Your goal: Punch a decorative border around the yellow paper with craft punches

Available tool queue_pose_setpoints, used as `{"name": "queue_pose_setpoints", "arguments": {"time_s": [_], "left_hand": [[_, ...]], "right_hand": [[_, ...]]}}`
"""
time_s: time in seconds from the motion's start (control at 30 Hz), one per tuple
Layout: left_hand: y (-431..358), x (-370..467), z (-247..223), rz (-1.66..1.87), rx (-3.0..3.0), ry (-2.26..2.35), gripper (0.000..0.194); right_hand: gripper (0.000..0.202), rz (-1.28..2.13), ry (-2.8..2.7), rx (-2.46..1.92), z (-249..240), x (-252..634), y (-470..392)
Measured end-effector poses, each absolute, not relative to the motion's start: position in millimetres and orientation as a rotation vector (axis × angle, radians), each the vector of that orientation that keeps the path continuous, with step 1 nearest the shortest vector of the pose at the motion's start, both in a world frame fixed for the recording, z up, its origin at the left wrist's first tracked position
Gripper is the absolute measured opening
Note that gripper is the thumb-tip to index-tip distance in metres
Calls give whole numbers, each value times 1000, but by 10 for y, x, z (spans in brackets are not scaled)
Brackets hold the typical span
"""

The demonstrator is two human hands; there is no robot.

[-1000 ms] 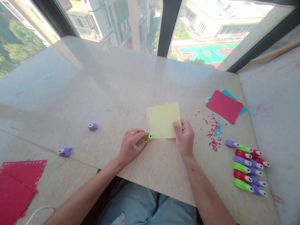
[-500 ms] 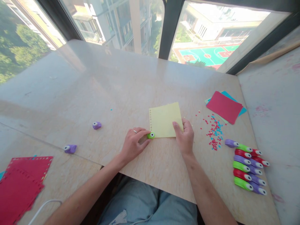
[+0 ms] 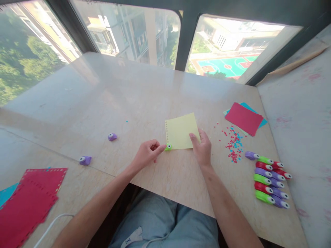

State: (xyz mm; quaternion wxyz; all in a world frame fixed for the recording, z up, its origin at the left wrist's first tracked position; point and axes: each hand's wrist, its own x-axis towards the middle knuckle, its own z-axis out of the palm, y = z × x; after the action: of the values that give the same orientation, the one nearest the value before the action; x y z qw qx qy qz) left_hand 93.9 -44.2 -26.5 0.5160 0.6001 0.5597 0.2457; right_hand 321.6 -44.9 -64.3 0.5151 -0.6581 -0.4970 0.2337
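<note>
Pinching hole-edged yellow paper (image 3: 181, 131), right hand (image 3: 203, 150) faces half-open left hand (image 3: 149, 152) at green punch (image 3: 168, 147).

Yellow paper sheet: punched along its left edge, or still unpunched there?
Punched: a row of small holes runs down the yellow paper sheet's left edge.

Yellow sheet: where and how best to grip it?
Probably near the lower-right corner of the yellow sheet, from the right, thumb on top, as the right hand does: the sheet is thin, and the green punch occupies its lower-left corner.
</note>
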Motion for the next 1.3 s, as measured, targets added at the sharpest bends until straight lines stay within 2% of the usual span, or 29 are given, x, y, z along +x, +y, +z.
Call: {"name": "queue_pose_setpoints", "arguments": {"time_s": [0.2, 1.3], "left_hand": [[-323, 1021, -236, 401, 1394, 1363, 40], [-193, 1155, -267, 345, 1219, 1266, 28]], "right_hand": [[46, 549, -1193, -1583, -658, 3222, -448], [44, 523, -1168, -1594, -695, 3220, -448]]}}
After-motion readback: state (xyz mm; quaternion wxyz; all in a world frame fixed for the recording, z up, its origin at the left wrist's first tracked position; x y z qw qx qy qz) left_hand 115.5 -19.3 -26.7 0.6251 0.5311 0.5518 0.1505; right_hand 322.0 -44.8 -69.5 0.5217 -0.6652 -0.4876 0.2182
